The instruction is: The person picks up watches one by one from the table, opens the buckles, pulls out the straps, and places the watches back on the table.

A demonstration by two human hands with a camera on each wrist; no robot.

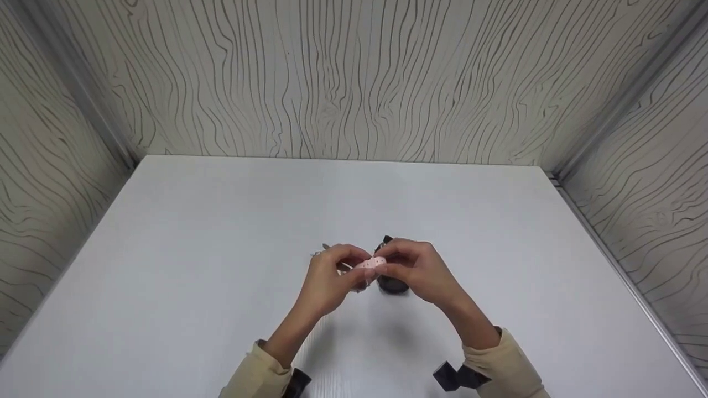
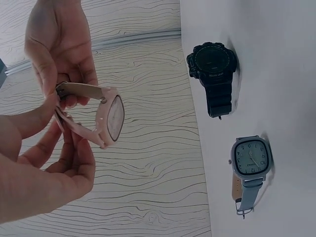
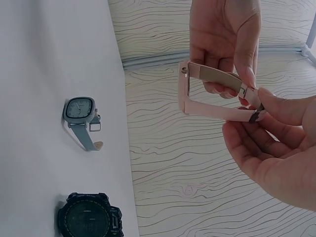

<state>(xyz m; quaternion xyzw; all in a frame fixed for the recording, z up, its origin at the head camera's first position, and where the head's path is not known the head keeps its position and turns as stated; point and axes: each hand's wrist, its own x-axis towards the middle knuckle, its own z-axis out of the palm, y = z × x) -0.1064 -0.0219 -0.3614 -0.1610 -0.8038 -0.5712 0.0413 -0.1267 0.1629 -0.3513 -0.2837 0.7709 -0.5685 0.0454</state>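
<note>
The left hand [image 1: 326, 279] pinches one strap end of the pink watch [image 2: 109, 118], held above the worktop [image 1: 193, 249]; the right hand [image 1: 417, 271] pinches the other end at the buckle. The step appears to be fastening the strap; next, the tail needs threading. It's pale pink with an oval face. Below the hands lie a blue watch [image 2: 250, 160] and a black watch [image 2: 212, 61].

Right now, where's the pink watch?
The pink watch is held above the white table, strap ends pinched between the left hand and right hand; the black watch lies beneath.
</note>
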